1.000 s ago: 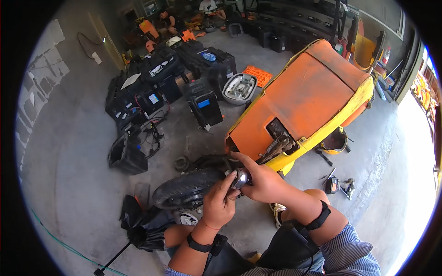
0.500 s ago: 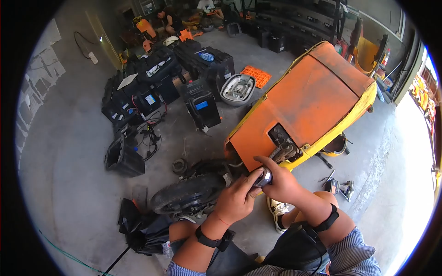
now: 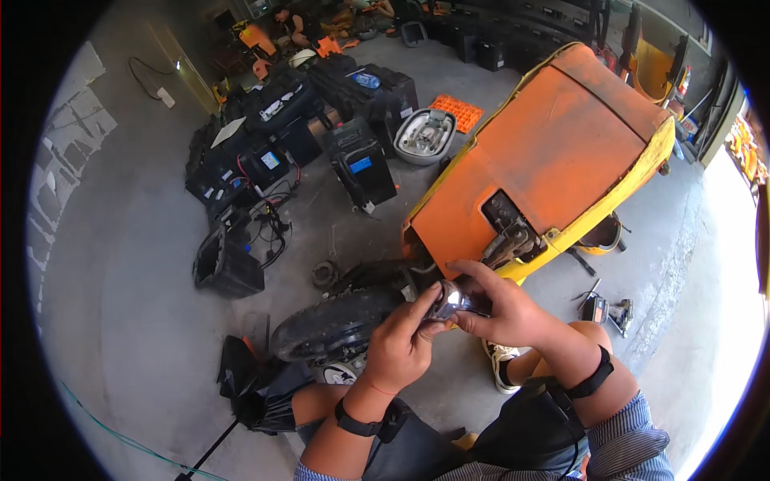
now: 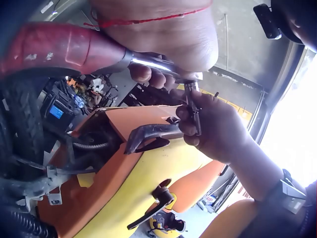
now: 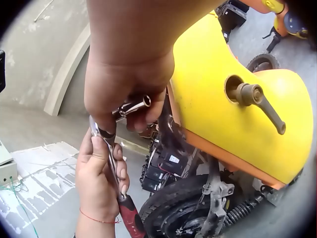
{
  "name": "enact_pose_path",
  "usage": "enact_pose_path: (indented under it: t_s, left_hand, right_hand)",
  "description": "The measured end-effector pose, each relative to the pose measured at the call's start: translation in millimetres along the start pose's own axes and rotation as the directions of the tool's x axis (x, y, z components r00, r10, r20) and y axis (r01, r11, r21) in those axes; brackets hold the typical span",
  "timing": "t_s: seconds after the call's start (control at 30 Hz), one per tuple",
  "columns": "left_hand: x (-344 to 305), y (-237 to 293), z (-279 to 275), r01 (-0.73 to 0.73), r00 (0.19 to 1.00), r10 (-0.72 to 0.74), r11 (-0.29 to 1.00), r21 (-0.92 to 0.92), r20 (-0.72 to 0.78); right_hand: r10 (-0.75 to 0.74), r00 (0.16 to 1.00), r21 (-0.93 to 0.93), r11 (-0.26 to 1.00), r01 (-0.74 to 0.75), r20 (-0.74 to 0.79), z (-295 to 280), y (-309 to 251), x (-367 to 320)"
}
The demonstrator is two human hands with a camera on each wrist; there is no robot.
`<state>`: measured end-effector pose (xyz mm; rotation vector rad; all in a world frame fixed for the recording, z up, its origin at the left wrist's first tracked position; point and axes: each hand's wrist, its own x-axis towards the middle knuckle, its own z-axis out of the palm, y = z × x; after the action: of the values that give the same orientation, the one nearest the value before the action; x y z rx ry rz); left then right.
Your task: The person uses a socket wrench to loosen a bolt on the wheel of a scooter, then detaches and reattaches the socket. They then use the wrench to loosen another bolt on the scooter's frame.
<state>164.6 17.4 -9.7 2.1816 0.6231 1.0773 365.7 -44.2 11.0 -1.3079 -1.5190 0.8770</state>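
Both hands are together on a chrome ratchet wrench (image 3: 451, 299) above the front part of the orange-and-yellow vehicle body (image 3: 553, 152). My left hand (image 3: 397, 353) curls round the chrome shaft (image 5: 114, 166) near the ratchet head; the red handle (image 4: 69, 50) extends beyond that hand. My right hand (image 3: 509, 314) pinches the small chrome socket piece (image 4: 192, 101) at the head. In the right wrist view the round end of that piece (image 5: 145, 101) sticks out beside the right hand's fingers (image 5: 153, 109). Much of the wrench is covered by the hands in the head view.
A black tyre (image 3: 333, 325) lies below the hands. To the left are black battery cases (image 3: 361, 164), cables and an open black bin (image 3: 228, 264). A cordless tool (image 3: 595, 309) is on the floor at the right. Two people are at the back; a crank arm (image 5: 270, 111) protrudes from the yellow panel.
Both hands have shifted right with the wrench since the earliest frame. The wrench head has turned between them, and the head view has moved slightly.
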Motion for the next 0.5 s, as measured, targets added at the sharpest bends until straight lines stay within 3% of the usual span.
enact_pose_path:
  t_s: [0.03,0.1,0.13,0.17,0.23,0.4,0.47,0.5]
  left_hand:
    - [-3.4,0.1,-5.5,0.056,0.998,-0.057,0.998,-0.041,-0.035]
    - [-9.2,-1.8,-13.2,0.184,0.979,-0.193,0.976,-0.113,-0.071]
    - [-8.8,-5.5,-14.0,0.178,0.979,-0.189,0.974,-0.142,-0.072]
    - [-11.0,-7.7,-14.0,0.174,0.980,-0.188,0.970,-0.169,-0.072]
    - [-13.2,-4.1,-13.7,0.175,0.981,-0.188,0.963,-0.206,-0.042]
    - [-8.5,1.9,-14.3,0.134,0.991,-0.130,0.983,-0.124,0.042]
    - [-5.2,7.8,-14.2,0.135,0.987,-0.126,0.986,-0.097,0.097]
    - [-2.4,7.7,-9.3,0.057,0.995,-0.047,0.993,-0.101,0.091]
  right_hand:
    - [0.011,1.000,0.003,1.000,-0.011,0.008,2.6,4.8,4.7]
    - [-0.104,0.992,-0.125,0.986,0.113,0.078,9.4,18.3,5.0]
    - [-0.021,0.997,-0.125,0.992,0.030,0.075,13.2,8.6,4.7]
    - [-0.080,0.994,-0.171,0.981,0.092,0.077,15.5,6.5,4.8]
    - [-0.063,0.995,-0.225,0.971,0.078,0.073,22.3,5.3,5.0]
    - [-0.068,0.997,-0.283,0.956,0.078,0.044,27.7,1.5,-0.6]
    - [0.048,0.999,-0.275,0.960,-0.049,-0.012,23.4,-8.9,-3.0]
    - [0.039,0.999,-0.287,0.957,-0.041,-0.013,20.8,-7.3,-3.4]
